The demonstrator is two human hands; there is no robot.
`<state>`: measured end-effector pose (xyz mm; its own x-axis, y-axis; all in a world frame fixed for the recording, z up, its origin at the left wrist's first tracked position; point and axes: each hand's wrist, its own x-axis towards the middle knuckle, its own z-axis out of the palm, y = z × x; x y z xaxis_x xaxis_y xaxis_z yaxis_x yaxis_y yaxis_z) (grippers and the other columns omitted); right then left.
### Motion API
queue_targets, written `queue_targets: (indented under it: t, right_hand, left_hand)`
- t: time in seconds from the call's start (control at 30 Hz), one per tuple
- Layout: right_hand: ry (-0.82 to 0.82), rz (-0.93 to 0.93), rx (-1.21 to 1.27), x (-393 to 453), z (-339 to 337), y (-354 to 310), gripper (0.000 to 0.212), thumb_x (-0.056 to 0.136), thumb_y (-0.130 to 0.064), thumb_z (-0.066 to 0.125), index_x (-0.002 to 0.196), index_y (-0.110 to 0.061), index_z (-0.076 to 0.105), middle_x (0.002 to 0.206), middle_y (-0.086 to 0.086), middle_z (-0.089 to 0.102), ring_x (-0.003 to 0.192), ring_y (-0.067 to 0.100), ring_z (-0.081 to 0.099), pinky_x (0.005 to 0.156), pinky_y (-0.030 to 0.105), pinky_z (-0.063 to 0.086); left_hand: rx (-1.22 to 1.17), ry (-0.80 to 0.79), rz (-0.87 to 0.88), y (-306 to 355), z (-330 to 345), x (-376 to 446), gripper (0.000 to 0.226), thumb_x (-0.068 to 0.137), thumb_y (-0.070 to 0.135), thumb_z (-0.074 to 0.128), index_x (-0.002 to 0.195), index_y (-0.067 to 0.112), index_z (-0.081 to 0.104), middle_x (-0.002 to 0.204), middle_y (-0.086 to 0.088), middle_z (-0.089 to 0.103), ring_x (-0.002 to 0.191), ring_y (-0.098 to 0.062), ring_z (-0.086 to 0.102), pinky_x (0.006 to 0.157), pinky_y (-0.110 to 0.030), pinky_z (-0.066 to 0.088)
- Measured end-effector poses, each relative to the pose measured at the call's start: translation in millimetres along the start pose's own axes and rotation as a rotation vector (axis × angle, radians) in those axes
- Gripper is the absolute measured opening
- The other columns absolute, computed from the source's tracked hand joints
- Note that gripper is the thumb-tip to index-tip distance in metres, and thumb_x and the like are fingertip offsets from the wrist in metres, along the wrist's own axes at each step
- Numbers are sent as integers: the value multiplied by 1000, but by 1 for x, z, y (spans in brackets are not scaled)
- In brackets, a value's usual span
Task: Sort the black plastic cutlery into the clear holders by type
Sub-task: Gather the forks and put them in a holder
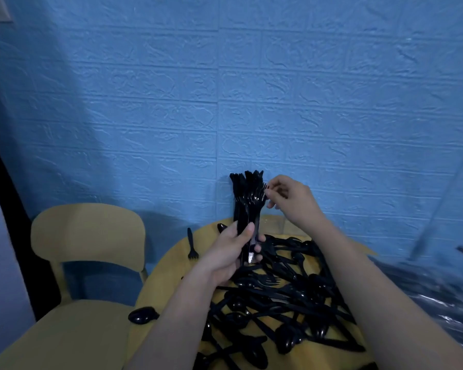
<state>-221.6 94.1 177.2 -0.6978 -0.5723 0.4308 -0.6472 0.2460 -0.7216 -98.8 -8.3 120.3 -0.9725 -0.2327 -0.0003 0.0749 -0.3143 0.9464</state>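
Right fingers: fingertips (268, 194) bunched and curled, pinching at the tines of one fork at the right edge of the raised bundle's top
Right hand: the right hand (292, 200) hangs up against the blue wall, wrist bent, forearm running back down to the lower right
Left fingers: thumb (247, 230) across the front, the other fingers wrapped behind, closed tight round the lower end of the bundle
Left hand: the left hand (230, 253) holds the stack upright above the far side of the table
Bundle: a thick bundle of black cutlery (247, 201), handles down in the left hand, heads fanned at the top; fork tines show there, the rest is too dark to sort by type
Holder: something clear glints round the bundle's base at the left palm; whether it is a holder, I cannot tell
Pile: a big loose pile of black cutlery (281, 297), spoons and forks tangled, spread over the table under both forearms
Table: round yellow table (169, 279), its left part bare
Strays: a lone fork (191, 243) lies on the table's left edge, tines toward the camera; a single spoon (142, 315) sits at the near left rim
Chair: a yellow chair (88, 236) stands just left of the table
Backdrop: blue wall (225, 89) with a brick relief, right behind the table
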Motion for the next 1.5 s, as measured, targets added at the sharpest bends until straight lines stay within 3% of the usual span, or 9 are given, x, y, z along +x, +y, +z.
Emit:
queue_targets:
  t: [0.17, 0.3, 0.57, 0.77, 0.9, 1.0, 1.27, 1.37, 1.5]
  right_hand:
    - [-137, 265, 286, -4, -10, 15, 24, 91, -35, 60, 101, -15, 50, 95, 2, 59, 54, 12, 55, 51, 24, 41]
    - [-377, 324, 421, -10, -18, 27, 27, 91, -33, 59, 72, -14, 55, 55, 1, 48, 42, 7, 37, 43, 19, 25]
    - [-178, 314, 413, 34, -33, 51, 30, 89, -6, 62, 64, -11, 46, 39, -2, 38, 34, 8, 31, 38, 18, 27]
    - [243, 251, 257, 87, -47, 72, 20, 86, -7, 64, 71, -9, 52, 49, 4, 46, 36, 10, 39, 40, 20, 33]
    - [378, 191, 197, 115, -34, 83, 13, 88, -13, 64, 87, -6, 52, 64, 3, 53, 35, 0, 45, 38, 12, 33]
    - [310, 175, 157, 128, -14, 91, 14, 89, -15, 63, 92, -8, 52, 70, 1, 54, 47, 3, 50, 39, 8, 34]
    - [-11, 263, -74, 147, 33, 127, 17, 82, -17, 70, 82, -18, 53, 74, 0, 57, 64, 14, 55, 61, 25, 48]
    - [-133, 289, -169, 149, 38, 132, 23, 78, -20, 74, 96, -9, 63, 84, 7, 64, 80, 22, 62, 80, 37, 53]
    - [-146, 356, -97, 145, 27, 123, 63, 76, -33, 78, 130, -17, 49, 115, 6, 59, 96, 24, 61, 80, 31, 49]
  left_hand:
    - [-114, -105, -73, 4, 15, 13, 16, 99, 27, 43, 97, 12, 49, 67, 4, 46, 52, -5, 39, 49, -17, 40]
    - [-78, -240, -154, 3, 26, 27, 19, 99, 30, 43, 92, 13, 51, 66, 4, 43, 51, -4, 35, 48, -15, 35]
    - [258, -173, -102, 5, 36, 83, 19, 98, 28, 47, 106, 12, 53, 78, 2, 56, 61, -2, 59, 58, -18, 50]
    - [1133, 180, 244, -7, -3, 146, 28, 101, 18, 43, 126, 13, 56, 126, -5, 54, 110, -17, 54, 88, -22, 42]
    - [1523, 96, 288, -23, -19, 178, 43, 99, 3, 41, 140, 13, 42, 138, -3, 41, 118, -20, 49, 95, -32, 43]
    - [1694, 87, 310, -26, -18, 189, 46, 97, 1, 41, 141, 16, 40, 132, -5, 45, 120, -22, 46, 90, -35, 45]
    - [1612, 107, 351, -28, -20, 195, 35, 95, 1, 46, 125, 14, 59, 122, -4, 53, 111, -21, 52, 84, -34, 47]
    - [1513, 113, 381, -23, -22, 190, 36, 99, 8, 43, 131, 17, 55, 129, -1, 52, 114, -20, 52, 89, -32, 44]
    - [1364, 160, 466, -6, -39, 169, 31, 99, 12, 46, 127, 16, 59, 126, 1, 55, 114, -17, 52, 94, -28, 40]
